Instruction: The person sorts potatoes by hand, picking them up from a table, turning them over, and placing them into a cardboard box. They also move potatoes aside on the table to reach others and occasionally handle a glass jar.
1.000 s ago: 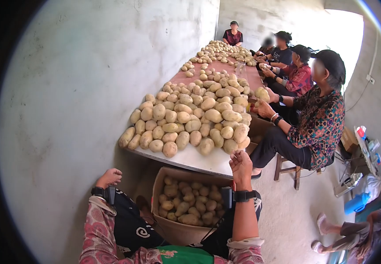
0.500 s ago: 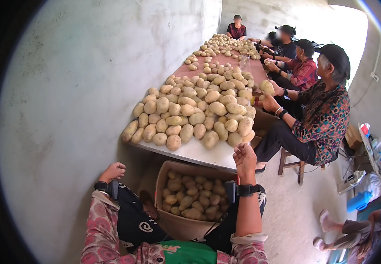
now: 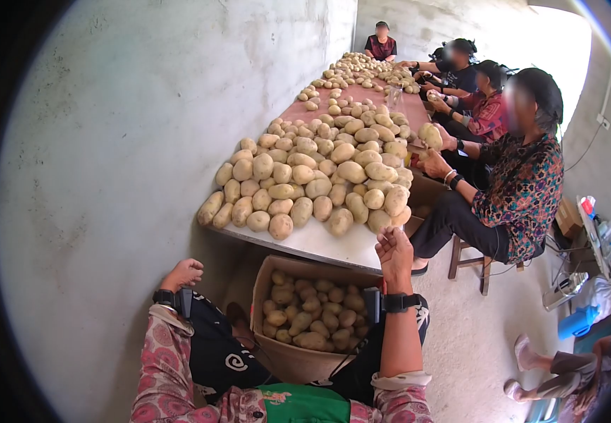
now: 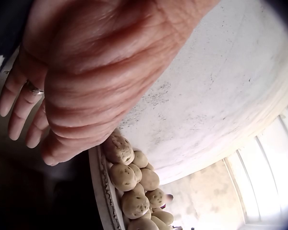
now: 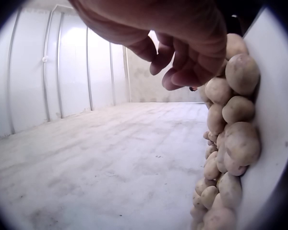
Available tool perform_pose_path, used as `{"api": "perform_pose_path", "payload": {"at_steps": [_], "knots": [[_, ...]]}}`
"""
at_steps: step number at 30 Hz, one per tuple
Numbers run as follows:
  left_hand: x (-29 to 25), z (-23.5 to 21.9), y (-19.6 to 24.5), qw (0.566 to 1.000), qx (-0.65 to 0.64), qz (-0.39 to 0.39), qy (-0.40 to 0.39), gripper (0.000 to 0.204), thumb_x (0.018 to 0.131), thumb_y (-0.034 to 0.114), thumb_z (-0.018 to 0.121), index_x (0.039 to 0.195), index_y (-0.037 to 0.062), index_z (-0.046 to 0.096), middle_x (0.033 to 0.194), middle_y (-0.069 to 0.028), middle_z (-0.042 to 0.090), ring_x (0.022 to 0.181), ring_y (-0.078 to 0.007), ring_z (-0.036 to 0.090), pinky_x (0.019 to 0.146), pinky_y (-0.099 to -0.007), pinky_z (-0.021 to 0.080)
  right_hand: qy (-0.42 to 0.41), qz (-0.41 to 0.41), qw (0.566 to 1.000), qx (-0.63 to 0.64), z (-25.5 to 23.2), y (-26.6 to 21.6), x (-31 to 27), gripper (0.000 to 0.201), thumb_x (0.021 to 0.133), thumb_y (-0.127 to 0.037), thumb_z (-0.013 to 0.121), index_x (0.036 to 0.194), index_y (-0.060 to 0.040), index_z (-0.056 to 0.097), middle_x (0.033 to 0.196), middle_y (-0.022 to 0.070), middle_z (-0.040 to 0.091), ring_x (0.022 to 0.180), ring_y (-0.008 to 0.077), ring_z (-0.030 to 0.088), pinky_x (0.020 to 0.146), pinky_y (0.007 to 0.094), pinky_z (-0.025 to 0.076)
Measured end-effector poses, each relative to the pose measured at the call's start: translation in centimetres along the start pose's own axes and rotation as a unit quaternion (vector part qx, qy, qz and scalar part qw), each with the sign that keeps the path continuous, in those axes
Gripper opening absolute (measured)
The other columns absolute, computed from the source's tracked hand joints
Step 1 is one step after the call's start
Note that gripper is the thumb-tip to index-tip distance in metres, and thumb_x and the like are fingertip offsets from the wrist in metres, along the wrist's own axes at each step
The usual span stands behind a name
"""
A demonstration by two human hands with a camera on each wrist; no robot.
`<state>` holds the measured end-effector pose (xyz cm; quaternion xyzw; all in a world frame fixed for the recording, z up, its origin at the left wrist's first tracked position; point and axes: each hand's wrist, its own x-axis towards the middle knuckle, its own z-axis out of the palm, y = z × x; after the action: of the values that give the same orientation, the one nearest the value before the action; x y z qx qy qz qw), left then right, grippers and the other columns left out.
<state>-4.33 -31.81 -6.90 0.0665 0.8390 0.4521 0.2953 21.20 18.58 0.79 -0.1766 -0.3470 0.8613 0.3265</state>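
A big pile of potatoes covers the near end of a long table. My right hand is raised at the table's front right corner, just below the nearest potatoes, with loosely curled fingers that hold nothing. The right wrist view shows that right hand beside the potatoes at the table edge. My left hand hangs low by the wall, under the table's left corner. In the left wrist view this left hand has relaxed fingers and holds nothing, with potatoes behind it.
A cardboard box of potatoes stands on the floor between my knees, under the table edge. Several people sit along the table's right side, the nearest on a wooden stool. A bare wall runs along the left.
My right hand has risen slightly toward the pile's near corner. The left hand has hardly moved. The nearest seated person has shifted a potato in their hands.
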Motion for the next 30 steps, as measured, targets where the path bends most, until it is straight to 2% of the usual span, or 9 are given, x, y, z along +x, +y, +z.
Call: {"api": "perform_pose_path", "payload": {"at_steps": [30], "knots": [[0.1, 1.3, 1.9, 1.000, 0.002, 0.014, -0.014, 0.035, 0.084, 0.018, 0.066, 0.114, 0.0027, 0.056, 0.092, -0.0048, 0.063, 0.076, -0.0127, 0.062, 0.059, -0.0246, 0.049, -0.001, 0.003, 1.000, -0.007, 0.0, 0.5, 0.1, 0.016, 0.096, -0.023, 0.051, 0.097, -0.0082, 0.057, 0.098, 0.0070, 0.065, 0.082, 0.0160, 0.061, 0.068, 0.0270, 0.049]]}}
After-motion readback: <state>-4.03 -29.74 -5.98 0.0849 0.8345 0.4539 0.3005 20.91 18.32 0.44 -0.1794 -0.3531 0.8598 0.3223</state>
